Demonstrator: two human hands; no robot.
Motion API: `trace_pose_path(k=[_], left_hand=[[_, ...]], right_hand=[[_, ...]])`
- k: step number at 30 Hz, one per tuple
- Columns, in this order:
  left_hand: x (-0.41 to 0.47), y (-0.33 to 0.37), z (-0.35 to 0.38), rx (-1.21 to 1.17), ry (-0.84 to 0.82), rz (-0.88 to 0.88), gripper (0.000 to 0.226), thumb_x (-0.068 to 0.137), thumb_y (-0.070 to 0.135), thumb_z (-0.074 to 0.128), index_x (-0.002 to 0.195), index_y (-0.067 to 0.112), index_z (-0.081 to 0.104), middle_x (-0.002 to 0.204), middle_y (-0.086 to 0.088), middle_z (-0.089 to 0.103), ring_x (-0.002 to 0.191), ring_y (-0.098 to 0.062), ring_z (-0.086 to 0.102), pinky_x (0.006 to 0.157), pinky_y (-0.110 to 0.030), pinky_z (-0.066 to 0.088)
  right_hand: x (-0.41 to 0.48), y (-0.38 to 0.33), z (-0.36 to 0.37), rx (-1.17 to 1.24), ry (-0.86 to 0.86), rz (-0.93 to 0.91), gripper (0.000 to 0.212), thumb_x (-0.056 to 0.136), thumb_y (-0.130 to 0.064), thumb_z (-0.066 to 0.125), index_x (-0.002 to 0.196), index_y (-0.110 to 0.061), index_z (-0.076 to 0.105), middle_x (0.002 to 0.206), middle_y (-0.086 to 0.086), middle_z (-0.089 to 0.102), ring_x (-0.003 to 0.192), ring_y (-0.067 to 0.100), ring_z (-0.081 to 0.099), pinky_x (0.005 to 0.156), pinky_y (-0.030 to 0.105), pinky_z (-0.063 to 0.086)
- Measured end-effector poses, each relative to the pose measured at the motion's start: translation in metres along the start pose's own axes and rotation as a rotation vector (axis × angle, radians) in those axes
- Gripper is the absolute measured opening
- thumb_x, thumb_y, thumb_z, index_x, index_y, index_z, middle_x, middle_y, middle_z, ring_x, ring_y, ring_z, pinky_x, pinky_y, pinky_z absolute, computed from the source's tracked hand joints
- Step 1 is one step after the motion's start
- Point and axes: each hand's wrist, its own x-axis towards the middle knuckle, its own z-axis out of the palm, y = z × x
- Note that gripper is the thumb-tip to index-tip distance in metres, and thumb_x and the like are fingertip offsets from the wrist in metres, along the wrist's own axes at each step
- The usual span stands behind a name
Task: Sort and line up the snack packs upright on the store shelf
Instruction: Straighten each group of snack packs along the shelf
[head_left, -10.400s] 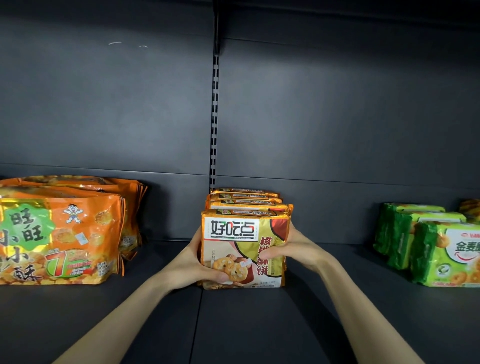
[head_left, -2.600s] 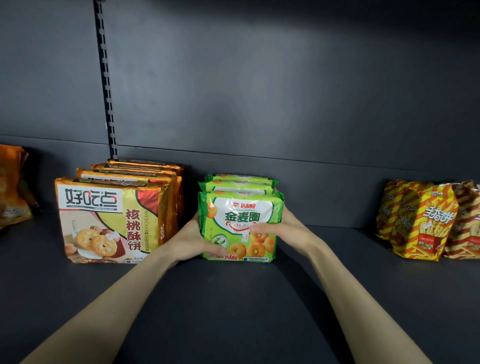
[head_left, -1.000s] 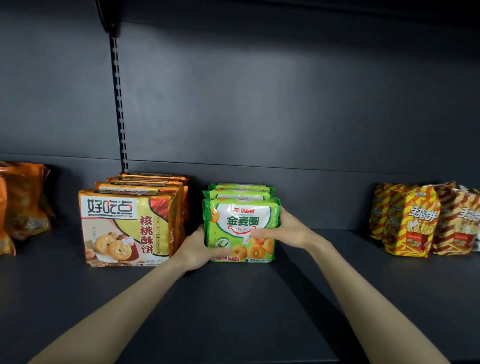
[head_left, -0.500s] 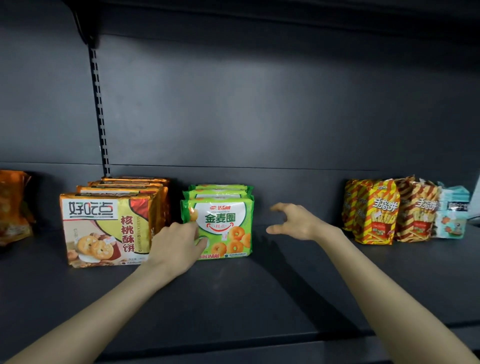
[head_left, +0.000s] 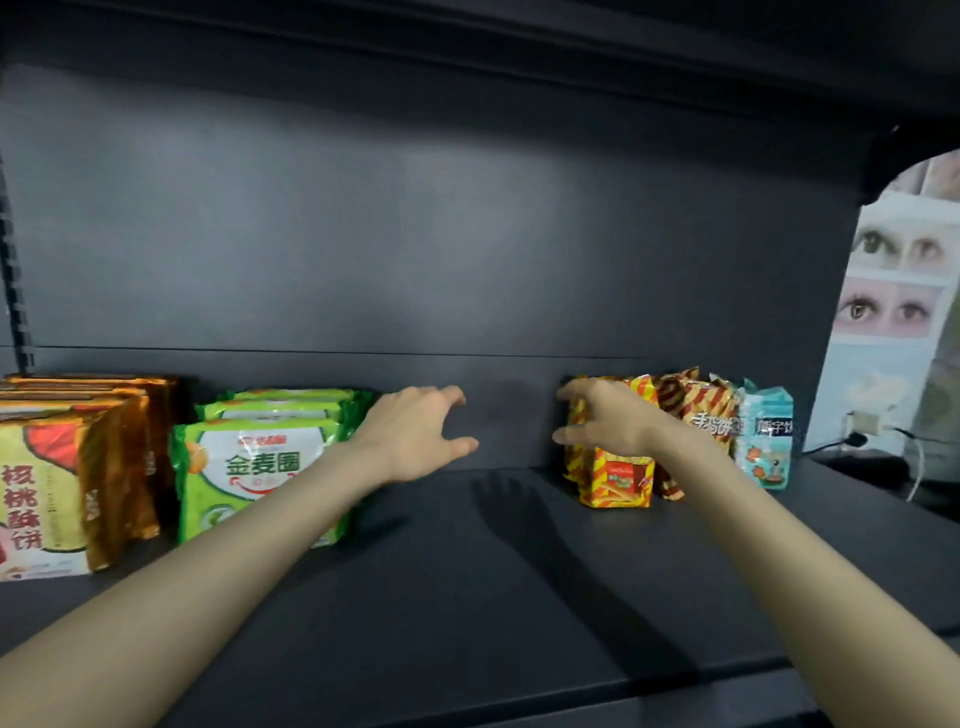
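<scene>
Shelf is showing green packs squared up; left hand and right hand, both released and spread, are shifting right to striped packs.

Looks like a retail shop. Shows a dark metal display shelf with a slotted upright rail at 9 o'clock. Holds branded snacks in facing rows: orange cookie packs at 8 o'clock, green biscuit packs just beside them, striped snack bags and a teal pack at 3 o'clock. Includes an advertising poster of eyes at 2 o'clock.
</scene>
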Motion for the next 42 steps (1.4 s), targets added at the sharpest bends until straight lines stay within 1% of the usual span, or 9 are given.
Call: trace_pose_path(k=[3,13,21,26,30,32,34,36,42], left_hand=[[0.019,0.036,0.018,-0.043,-0.034,-0.006,0.06,0.085,0.051,0.058,0.135,0.021,0.043,0.136,-0.003,0.053,0.125,-0.024,0.049,0.101,-0.036,0.04],[0.062,0.112,0.084,-0.314,-0.16,-0.161,0.081,0.08,0.052,0.066,0.143,0.017,0.029,0.146,-0.005,0.041,0.132,-0.022,0.041,0.104,-0.041,0.04],[0.088,0.133,0.117,-0.562,-0.234,-0.229,0.099,0.076,0.04,0.075,0.149,0.012,0.015,0.152,-0.008,0.032,0.137,-0.021,0.035,0.108,-0.035,0.036],[0.104,0.129,0.138,-0.694,-0.311,-0.259,0.11,0.074,0.035,0.078,0.151,0.016,0.002,0.156,-0.006,0.024,0.14,-0.023,0.031,0.11,-0.037,0.034],[0.115,0.123,0.154,-0.784,-0.374,-0.26,0.118,0.068,0.032,0.083,0.152,0.022,0.0,0.15,0.002,0.034,0.137,-0.019,0.035,0.111,-0.039,0.036],[0.118,0.12,0.161,-0.795,-0.395,-0.251,0.12,0.066,0.031,0.084,0.151,0.024,0.001,0.147,0.005,0.039,0.135,-0.016,0.038,0.109,-0.034,0.037],[0.119,0.119,0.167,-0.791,-0.395,-0.234,0.116,0.068,0.029,0.083,0.151,0.024,0.002,0.144,0.007,0.042,0.132,-0.012,0.04,0.106,-0.027,0.038],[0.12,0.119,0.172,-0.791,-0.378,-0.216,0.109,0.071,0.027,0.081,0.15,0.026,0.006,0.14,0.007,0.046,0.129,-0.011,0.044,0.103,-0.025,0.04],[0.114,0.106,0.173,-0.78,-0.352,-0.195,0.096,0.074,0.026,0.079,0.147,0.028,0.016,0.136,0.008,0.052,0.125,-0.01,0.049,0.104,-0.031,0.043]], right_hand=[[-0.004,0.042,-0.015,-0.024,0.024,-0.004,0.061,0.086,-0.032,0.067,0.138,-0.01,0.044,0.142,0.009,0.046,0.13,0.027,0.042,0.103,0.032,0.036],[-0.007,0.148,-0.028,0.047,0.011,-0.016,0.062,0.085,-0.032,0.068,0.138,-0.011,0.044,0.139,0.007,0.049,0.126,0.024,0.047,0.098,0.03,0.041],[0.012,0.175,-0.017,0.261,-0.012,-0.032,0.077,0.085,-0.026,0.069,0.146,-0.012,0.024,0.146,0.004,0.041,0.131,0.024,0.042,0.102,0.032,0.039],[0.026,0.179,0.002,0.438,-0.079,0.014,0.083,0.086,-0.028,0.067,0.148,-0.011,0.014,0.144,0.005,0.043,0.13,0.023,0.045,0.098,0.03,0.042],[0.042,0.183,0.011,0.565,-0.102,0.034,0.085,0.083,-0.035,0.069,0.146,-0.014,0.016,0.141,0.001,0.045,0.127,0.021,0.047,0.098,0.031,0.044],[0.049,0.183,0.016,0.641,-0.127,0.039,0.084,0.082,-0.033,0.07,0.145,-0.016,0.018,0.138,0.0,0.047,0.125,0.019,0.049,0.098,0.031,0.046],[0.053,0.184,0.022,0.704,-0.153,0.04,0.083,0.081,-0.032,0.071,0.144,-0.017,0.018,0.136,0.0,0.048,0.123,0.019,0.051,0.101,0.036,0.046],[0.056,0.186,0.027,0.742,-0.161,0.026,0.081,0.082,-0.031,0.071,0.143,-0.018,0.019,0.134,-0.001,0.049,0.121,0.018,0.052,0.101,0.038,0.047],[0.06,0.179,0.035,0.801,-0.169,-0.026,0.078,0.082,-0.028,0.071,0.142,-0.021,0.022,0.126,-0.005,0.054,0.115,0.015,0.057,0.096,0.04,0.05]])
